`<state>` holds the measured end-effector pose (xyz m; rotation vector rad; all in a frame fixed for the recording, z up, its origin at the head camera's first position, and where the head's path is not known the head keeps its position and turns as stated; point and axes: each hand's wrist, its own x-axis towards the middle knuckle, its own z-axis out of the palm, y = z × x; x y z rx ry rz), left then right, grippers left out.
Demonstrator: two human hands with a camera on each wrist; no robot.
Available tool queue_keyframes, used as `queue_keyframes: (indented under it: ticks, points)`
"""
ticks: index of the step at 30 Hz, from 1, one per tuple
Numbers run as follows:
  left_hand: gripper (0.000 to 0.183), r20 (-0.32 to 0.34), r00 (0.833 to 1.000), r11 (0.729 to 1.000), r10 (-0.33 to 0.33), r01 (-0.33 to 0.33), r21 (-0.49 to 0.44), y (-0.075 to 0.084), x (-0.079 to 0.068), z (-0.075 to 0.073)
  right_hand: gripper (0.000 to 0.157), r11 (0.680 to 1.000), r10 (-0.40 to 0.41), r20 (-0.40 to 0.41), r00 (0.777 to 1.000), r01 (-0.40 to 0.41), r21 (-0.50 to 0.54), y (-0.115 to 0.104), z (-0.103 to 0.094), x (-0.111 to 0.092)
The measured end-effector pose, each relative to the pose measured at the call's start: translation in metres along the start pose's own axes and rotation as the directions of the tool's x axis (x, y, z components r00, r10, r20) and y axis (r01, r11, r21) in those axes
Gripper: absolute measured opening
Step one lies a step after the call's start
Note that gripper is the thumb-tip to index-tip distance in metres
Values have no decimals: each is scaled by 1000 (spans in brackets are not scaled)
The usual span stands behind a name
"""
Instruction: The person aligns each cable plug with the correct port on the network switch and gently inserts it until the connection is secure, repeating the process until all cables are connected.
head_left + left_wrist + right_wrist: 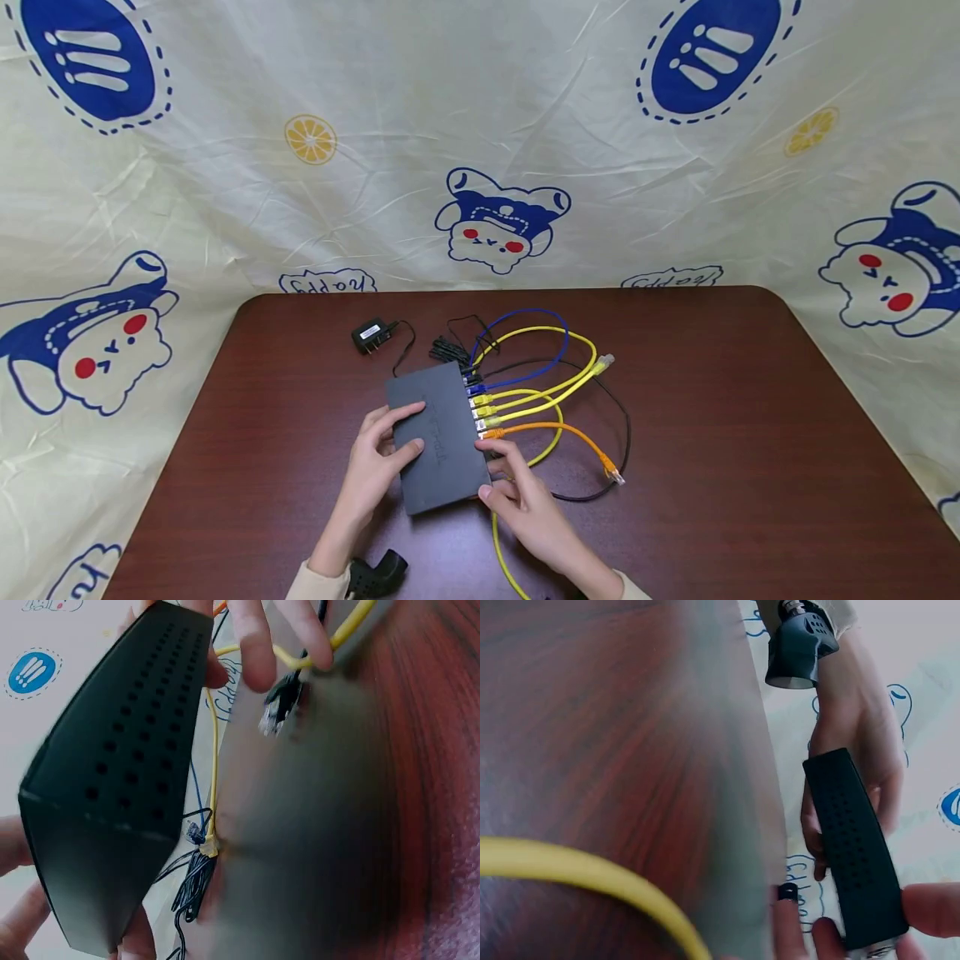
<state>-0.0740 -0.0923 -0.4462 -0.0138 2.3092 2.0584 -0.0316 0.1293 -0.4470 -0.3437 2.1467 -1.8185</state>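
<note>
A dark grey router, a flat box with vent holes along its side, is held up above the table. My left hand grips its left edge, thumb and forefinger on top, other fingers beneath. At the near right corner, my right hand pinches the box between thumb and fingers. Along the right side, a blue cable, yellow cables and an orange cable enter the ports. The orange cable's other plug lies free on the table. Some right fingertips are hidden by the box in the head view.
A black power adapter lies behind the router, with a tied black cable bundle beside it. One black cable loops out to the right. A yellow cable runs toward the near edge of the brown table.
</note>
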Motion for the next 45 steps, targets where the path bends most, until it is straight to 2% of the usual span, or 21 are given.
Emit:
queue_keyframes:
  ticks: [4,10,18,25,29,31,36,39,42,45]
  points:
    - [42,23,1000,1000,-19,19,-2,-1,0,1,44,983,-38,-17,999,34,-180,-2,-3,-3]
    - [39,35,999,996,2,-6,93,-6,-1,6,39,913,-110,-17,994,94,-398,-3,-10,-9]
    - [37,84,996,957,38,-60,285,-11,-5,13,44,857,-104,-19,994,80,-510,4,-14,-16]
    - [40,63,997,925,52,-72,372,-13,-7,16,46,737,-154,-28,988,96,-670,9,-8,-16]
    - [40,50,997,912,61,-76,403,-16,-7,18,45,688,-192,-34,981,110,-718,10,-7,-17]
    - [40,53,995,895,80,-95,436,-16,-8,19,45,669,-204,-33,978,115,-735,10,-6,-17]
    - [40,73,990,831,120,-141,538,-11,-13,21,45,645,-219,-24,975,126,-754,10,-4,-18]
    - [39,82,991,804,109,-136,579,-7,-17,22,43,649,-206,-19,978,122,-751,9,-5,-18]
    - [39,94,993,797,69,-112,594,-3,-19,22,40,664,-166,-19,986,97,-741,5,-8,-16]
    - [40,107,994,805,32,-89,586,1,-19,21,38,684,-129,-28,991,69,-726,0,-11,-14]
